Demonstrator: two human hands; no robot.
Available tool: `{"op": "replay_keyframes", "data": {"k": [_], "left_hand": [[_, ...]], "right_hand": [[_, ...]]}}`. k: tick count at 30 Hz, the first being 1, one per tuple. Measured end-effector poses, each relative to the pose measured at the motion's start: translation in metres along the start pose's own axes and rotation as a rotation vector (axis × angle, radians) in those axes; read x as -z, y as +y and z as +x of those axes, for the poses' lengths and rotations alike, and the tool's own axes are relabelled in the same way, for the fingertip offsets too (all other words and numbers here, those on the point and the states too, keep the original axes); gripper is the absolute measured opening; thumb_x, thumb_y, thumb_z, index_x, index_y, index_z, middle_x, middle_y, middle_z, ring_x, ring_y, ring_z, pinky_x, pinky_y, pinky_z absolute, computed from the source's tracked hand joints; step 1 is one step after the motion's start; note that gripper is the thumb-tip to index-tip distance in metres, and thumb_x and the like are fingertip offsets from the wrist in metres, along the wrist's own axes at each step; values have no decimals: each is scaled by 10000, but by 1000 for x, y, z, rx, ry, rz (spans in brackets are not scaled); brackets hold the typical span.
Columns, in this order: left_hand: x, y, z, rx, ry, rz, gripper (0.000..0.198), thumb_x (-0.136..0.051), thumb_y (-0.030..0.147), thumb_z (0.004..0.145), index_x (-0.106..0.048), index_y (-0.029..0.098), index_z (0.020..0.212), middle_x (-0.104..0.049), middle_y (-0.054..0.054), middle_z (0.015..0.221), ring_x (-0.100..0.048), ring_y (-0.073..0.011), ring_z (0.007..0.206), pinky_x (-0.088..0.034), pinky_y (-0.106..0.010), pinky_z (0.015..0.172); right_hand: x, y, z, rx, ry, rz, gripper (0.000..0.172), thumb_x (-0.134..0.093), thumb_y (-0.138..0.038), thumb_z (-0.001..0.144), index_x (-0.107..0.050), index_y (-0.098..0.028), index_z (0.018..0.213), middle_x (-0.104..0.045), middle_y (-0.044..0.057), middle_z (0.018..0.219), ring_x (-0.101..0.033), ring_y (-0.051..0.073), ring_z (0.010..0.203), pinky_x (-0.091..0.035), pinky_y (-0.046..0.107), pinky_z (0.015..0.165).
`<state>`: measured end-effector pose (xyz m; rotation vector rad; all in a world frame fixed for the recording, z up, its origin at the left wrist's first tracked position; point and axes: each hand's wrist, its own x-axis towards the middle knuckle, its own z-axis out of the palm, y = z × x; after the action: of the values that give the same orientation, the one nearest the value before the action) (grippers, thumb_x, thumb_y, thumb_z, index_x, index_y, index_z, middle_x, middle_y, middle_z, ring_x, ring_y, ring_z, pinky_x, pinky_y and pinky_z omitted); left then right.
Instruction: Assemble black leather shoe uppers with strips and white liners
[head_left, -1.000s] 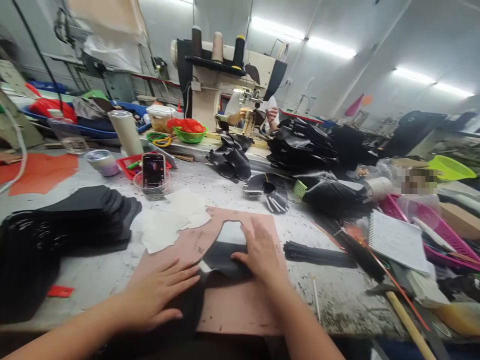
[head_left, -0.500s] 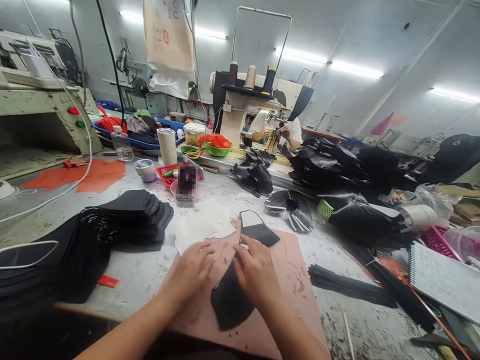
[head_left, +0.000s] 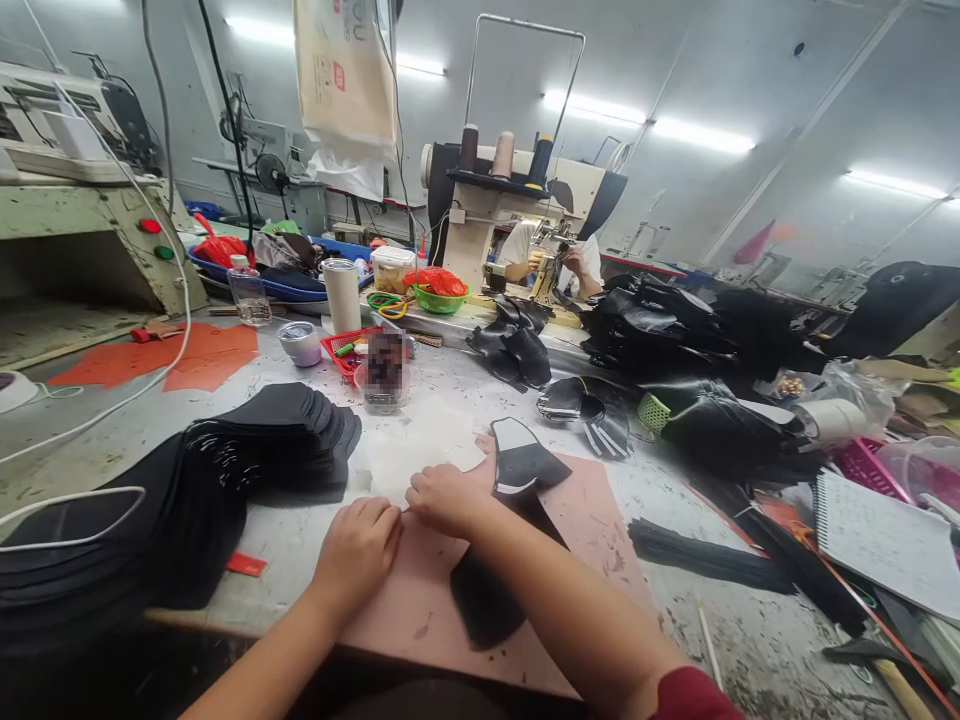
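Observation:
A black cut leather piece (head_left: 517,470) lies on a brown work mat (head_left: 592,520) in front of me. My right hand (head_left: 444,497) has crossed over it to the mat's left edge, fingers curled at the stack of thin white sheets (head_left: 416,450). My left hand (head_left: 358,545) sits just beside it, fingers curled toward the same spot; what they pinch is too small to make out. A fanned stack of black pieces (head_left: 285,440) lies to the left.
A phone in a clear cup (head_left: 384,372) stands behind the sheets. Heaps of black leather (head_left: 675,340), a notebook (head_left: 885,540), pink baskets and tools crowd the right. A sewing machine (head_left: 502,210) with another person's hands stands at the back. Cables cross the left.
My right hand left the black piece and moved left to the white sheets. My left hand drew in beside it. The view shifted slightly.

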<state>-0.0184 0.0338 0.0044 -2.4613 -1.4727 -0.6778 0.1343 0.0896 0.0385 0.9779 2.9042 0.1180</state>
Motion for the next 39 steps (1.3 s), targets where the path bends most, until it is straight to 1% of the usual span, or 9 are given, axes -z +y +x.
{"op": "replay_keyframes", "data": {"k": [5, 9, 14, 19, 24, 28, 33, 37, 39], "left_hand": [[1, 0, 3, -55, -1, 52, 257, -410, 136, 818, -624, 172, 679, -624, -53, 687, -549, -204, 691, -382, -327, 613], [2, 1, 3, -70, -77, 80, 218, -441, 80, 770, -621, 168, 684, -619, -58, 694, -541, -215, 693, -381, -339, 611], [5, 3, 4, -70, -149, 95, 222, -430, 60, 757, -616, 168, 705, -616, -74, 717, -538, -223, 710, -397, -352, 631], [7, 6, 6, -40, -203, 74, 231, -411, 48, 748, -606, 167, 717, -616, -81, 722, -540, -238, 711, -408, -370, 640], [8, 6, 8, 33, -251, -3, 209, -412, 64, 729, -593, 169, 728, -625, -91, 761, -550, -244, 742, -413, -375, 669], [14, -1, 21, 119, -256, -93, 162, -418, 196, 771, -568, 158, 821, -617, -81, 720, -557, -236, 707, -419, -371, 664], [22, 10, 42, 606, -324, -907, 311, -373, 468, 761, -501, 189, 708, -576, -23, 683, -537, -169, 605, -413, -293, 547], [20, 41, 44, 883, -538, -1434, 447, -381, 581, 734, -520, 158, 782, -587, -41, 692, -550, -145, 582, -395, -241, 471], [20, 56, 39, 974, -660, -1604, 446, -455, 575, 714, -538, 145, 799, -584, -36, 682, -546, -131, 578, -380, -216, 458]], "right_hand": [[3, 4, 4, 14, -73, 37, 197, -444, -134, 801, -638, -126, 835, -641, 99, 779, -614, 211, 775, -451, 297, 624], [4, 9, 15, -4, -113, 96, 137, -540, -152, 729, -655, -128, 799, -663, 105, 791, -624, 207, 753, -443, 280, 621], [10, 24, 31, -168, -69, 216, 120, -576, -139, 633, -666, -136, 711, -679, 114, 754, -625, 205, 730, -425, 259, 613], [21, 58, 39, -496, 91, 386, 134, -532, -118, 613, -651, -153, 662, -674, 90, 699, -609, 195, 690, -414, 250, 590], [38, 95, 23, -852, 401, 590, 278, -363, -153, 732, -606, -101, 855, -641, 123, 836, -584, 184, 741, -437, 275, 621], [54, 97, -5, -878, 544, 817, 257, -352, -187, 737, -565, -117, 863, -596, 45, 712, -547, 116, 593, -433, 221, 527], [67, 55, -62, -773, 545, 1063, 127, -450, -237, 674, -536, -167, 735, -471, -62, 547, -404, 52, 417, -373, 181, 435], [65, 20, -114, -593, 504, 1450, 109, -492, -274, 641, -516, -178, 686, -475, -62, 528, -463, 70, 455, -399, 202, 472], [57, 8, -135, -598, 494, 1499, 119, -537, -290, 631, -519, -173, 651, -499, -46, 549, -491, 81, 501, -410, 213, 500]]}}
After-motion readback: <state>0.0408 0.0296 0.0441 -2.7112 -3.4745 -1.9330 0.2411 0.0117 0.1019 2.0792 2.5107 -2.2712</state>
